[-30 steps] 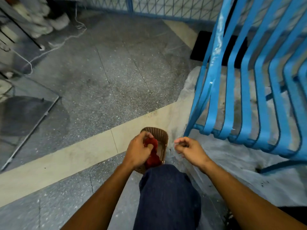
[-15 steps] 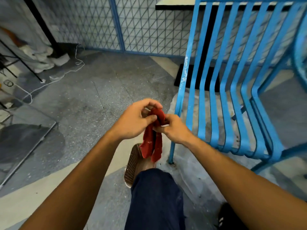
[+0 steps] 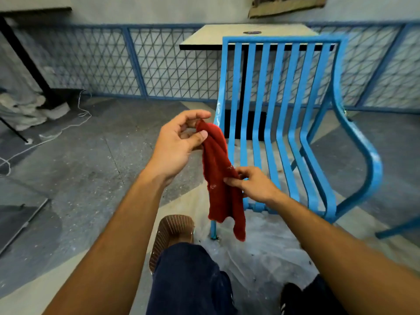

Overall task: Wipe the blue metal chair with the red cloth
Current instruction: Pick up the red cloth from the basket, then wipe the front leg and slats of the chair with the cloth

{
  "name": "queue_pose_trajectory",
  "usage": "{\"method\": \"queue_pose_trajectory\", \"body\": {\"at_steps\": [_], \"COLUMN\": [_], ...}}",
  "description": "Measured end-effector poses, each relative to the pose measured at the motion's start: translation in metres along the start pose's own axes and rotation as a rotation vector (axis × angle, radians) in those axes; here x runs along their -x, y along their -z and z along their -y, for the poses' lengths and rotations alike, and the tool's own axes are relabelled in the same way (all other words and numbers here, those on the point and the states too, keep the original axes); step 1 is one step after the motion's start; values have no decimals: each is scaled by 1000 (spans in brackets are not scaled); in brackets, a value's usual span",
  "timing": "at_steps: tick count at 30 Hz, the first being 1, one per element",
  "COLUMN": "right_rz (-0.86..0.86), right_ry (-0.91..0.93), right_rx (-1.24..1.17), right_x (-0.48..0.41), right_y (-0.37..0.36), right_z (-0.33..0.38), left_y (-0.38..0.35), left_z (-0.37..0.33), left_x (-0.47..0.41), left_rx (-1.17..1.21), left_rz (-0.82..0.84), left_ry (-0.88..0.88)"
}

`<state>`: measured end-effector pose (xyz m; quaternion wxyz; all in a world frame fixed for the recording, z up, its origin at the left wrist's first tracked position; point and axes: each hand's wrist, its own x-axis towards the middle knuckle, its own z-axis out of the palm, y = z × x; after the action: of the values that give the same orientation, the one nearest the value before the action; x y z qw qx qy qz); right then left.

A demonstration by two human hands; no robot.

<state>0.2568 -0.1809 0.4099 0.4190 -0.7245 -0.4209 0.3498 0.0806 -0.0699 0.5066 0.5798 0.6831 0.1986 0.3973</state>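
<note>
A red cloth (image 3: pixel 219 176) hangs lengthwise in the air in front of me, just left of the blue metal chair (image 3: pixel 281 123). My left hand (image 3: pixel 179 144) pinches its top end between thumb and fingers. My right hand (image 3: pixel 252 184) pinches the cloth's right edge about halfway down. The chair has a slatted back and seat and a curved armrest on its right side. It stands on a pale sheet, facing me. The cloth's lower end dangles near the chair's front left leg, apart from the chair.
A brown woven basket (image 3: pixel 170 235) sits on the floor by my knee (image 3: pixel 188 276). Behind the chair stand a table (image 3: pixel 247 35) and a blue mesh fence (image 3: pixel 127 64). A white cord (image 3: pixel 52 135) and bundled fabric (image 3: pixel 25 110) lie at the left.
The cloth came up out of the basket in my left hand. My right hand then took hold of it, and now the cloth hangs longer between the two hands. The view tilted up.
</note>
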Motion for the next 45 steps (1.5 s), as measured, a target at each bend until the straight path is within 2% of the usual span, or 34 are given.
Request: {"method": "queue_pose_trajectory", "body": {"at_steps": [3,6,10,13,20,25,31,33,37,45], "right_rz": [-52,-80,-92,-81,13,109,128,92,-97,-213], "right_ry": [-27,-44,-45,-48,-128,-187,-136,-96,-25,-16], "right_rx": [-110,-230,-336,-354,-449,-463,-423,-373,-241,-343], "right_x": [14,23,32,33,34,35,31,24,5,-45], "right_y": [15,26,35,37,24,18,22,20,14,-15], "right_z": [-1,-1,-1,-4,-21,-33,-18,-13,-16,-39], "left_y": [-6,-12,-29,-47,-88,-100,-96,-92,-76,-51], "left_z": [14,45,91,112,134,147,149,146,143,159], "left_x": [13,30,56,72,92,97,85,77,59,13], "left_rx": [86,69,-46,-135,-28,2,83,92,106,-145], "left_rz": [-127,-228,-138,-13,79,-141,-285,-346,-474,-661], "left_ry": [87,221,431,493,451,440,491,480,469,295]}}
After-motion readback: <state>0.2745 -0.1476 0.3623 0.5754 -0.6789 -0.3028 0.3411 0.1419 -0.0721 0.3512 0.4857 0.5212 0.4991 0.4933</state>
